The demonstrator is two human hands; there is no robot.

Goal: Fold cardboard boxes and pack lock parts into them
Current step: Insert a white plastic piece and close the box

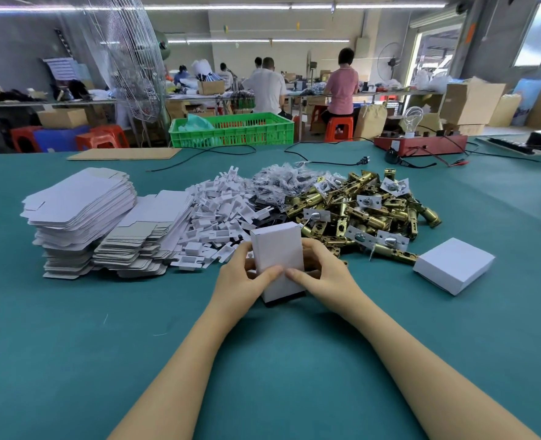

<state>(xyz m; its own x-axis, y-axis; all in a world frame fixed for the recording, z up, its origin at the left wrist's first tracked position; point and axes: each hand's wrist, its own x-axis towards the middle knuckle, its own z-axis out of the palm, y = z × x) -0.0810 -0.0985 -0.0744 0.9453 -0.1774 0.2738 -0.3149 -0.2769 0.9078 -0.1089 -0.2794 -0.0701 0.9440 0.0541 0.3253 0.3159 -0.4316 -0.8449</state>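
Both my hands are on the small white box (278,258), which stands upright on its end on the green surface (72,344), directly in front of me. My left hand (240,277) wraps its left side, thumb laid across the near face; my right hand (321,274) wraps the right side, thumb meeting the left thumb low on that face. Fingers of both curl round behind the box, so I hold it between the two palms.

Step in hand, as I judge it: closing this box. Top end looks shut. A dark strip shows at the bottom end, where the box meets the surface; whether that is a part sticking out or an untucked flap I cannot tell. Next move likely calls for tipping the box, pressing the bottom flap home, and keeping the contents from sliding out meanwhile.

Outward:
- Right, near: one finished white box (453,265) lying flat, apart from the rest. The current one probably goes beside it.
- Just beyond my hands: heap of brass latch parts (358,211), some with silver plates, reaching close to my right hand.
- Far centre: pile of small clear bags (281,182), contents unclear.
- Left of centre: loose white cardboard inserts (218,217), spilling toward my left hand.
- Far left: two stacks of flat unfolded box blanks (81,211).

Obstruction: the heaps crowd the far side of the box, so tipping it away risks knocking into them. The near surface gives room to tip it toward me.
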